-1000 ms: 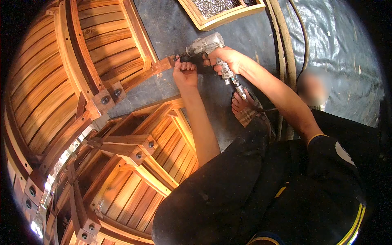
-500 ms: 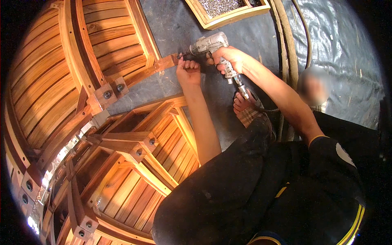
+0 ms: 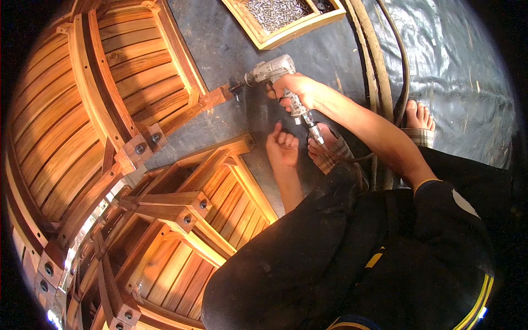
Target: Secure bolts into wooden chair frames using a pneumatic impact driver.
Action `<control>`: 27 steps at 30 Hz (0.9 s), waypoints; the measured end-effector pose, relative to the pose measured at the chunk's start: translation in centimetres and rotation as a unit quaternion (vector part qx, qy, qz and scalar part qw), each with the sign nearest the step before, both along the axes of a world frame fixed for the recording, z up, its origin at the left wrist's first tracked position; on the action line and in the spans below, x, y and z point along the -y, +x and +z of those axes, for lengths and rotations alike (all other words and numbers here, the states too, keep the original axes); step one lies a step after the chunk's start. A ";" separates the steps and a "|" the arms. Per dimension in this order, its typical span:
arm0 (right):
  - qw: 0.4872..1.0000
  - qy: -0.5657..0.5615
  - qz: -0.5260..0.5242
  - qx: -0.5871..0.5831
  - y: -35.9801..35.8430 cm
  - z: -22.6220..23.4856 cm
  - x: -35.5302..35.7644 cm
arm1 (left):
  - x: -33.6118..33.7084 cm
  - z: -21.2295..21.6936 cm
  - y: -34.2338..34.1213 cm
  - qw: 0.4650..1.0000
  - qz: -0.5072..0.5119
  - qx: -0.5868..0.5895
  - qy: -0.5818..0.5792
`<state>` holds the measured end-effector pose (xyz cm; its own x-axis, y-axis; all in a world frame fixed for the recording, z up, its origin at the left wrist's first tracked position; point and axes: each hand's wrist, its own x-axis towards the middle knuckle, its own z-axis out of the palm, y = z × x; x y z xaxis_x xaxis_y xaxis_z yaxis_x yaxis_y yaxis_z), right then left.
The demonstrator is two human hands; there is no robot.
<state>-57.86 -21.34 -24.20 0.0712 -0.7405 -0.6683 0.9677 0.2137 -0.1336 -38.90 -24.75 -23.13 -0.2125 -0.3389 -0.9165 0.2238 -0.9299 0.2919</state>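
Observation:
My right hand grips a pistol-shaped air drill, worn and silvery, with a hose fitting below its handle. The drill's bit points left at the end of a wooden leg on the upper slatted wooden chair frame; whether it sits in the wood I cannot tell. Lower and nearer to me, my left hand is closed with its fingers curled, apart from the drill and the wood. Anything inside those fingers is hidden. A second slatted wooden frame lies beside that hand.
A wooden box with many small metal screws stands at the top. Wooden poles and a dark hose run along the right over black sheeting. My sandalled feet rest on it. More frames stand at left.
My left hand has drawn back from the leg's end toward me, still curled. The drill stays at the leg's end in my right hand. The whole view has shifted slightly.

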 end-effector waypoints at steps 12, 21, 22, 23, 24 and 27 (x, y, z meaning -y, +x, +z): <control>1.000 0.025 0.011 0.005 -0.3 -0.1 0.1 | -0.9 0.8 -0.6 0.995 -0.086 0.045 -0.027; 1.000 0.018 0.015 -0.003 0.1 -0.3 0.6 | -1.1 0.1 -0.2 0.997 -0.043 0.039 -0.044; 1.000 0.010 0.017 0.001 0.2 -0.5 0.6 | -1.0 0.0 -0.2 0.997 -0.040 0.039 -0.049; 1.000 0.011 0.018 0.002 0.4 -0.7 0.6 | -1.0 -0.1 -0.1 0.997 -0.036 0.040 -0.055; 1.000 0.001 0.009 0.004 0.6 -0.7 0.7 | -0.9 0.1 -0.1 0.997 -0.035 0.042 -0.054; 1.000 -0.003 0.003 0.005 0.7 -0.8 1.0 | -0.8 0.6 0.0 0.997 -0.018 0.049 -0.063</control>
<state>-57.12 -22.31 -24.99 0.0832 -0.7445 -0.6624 0.9677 0.2191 -0.1247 -38.92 -23.94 -22.57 -0.1383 -0.4473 -0.8836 0.1563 -0.8909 0.4265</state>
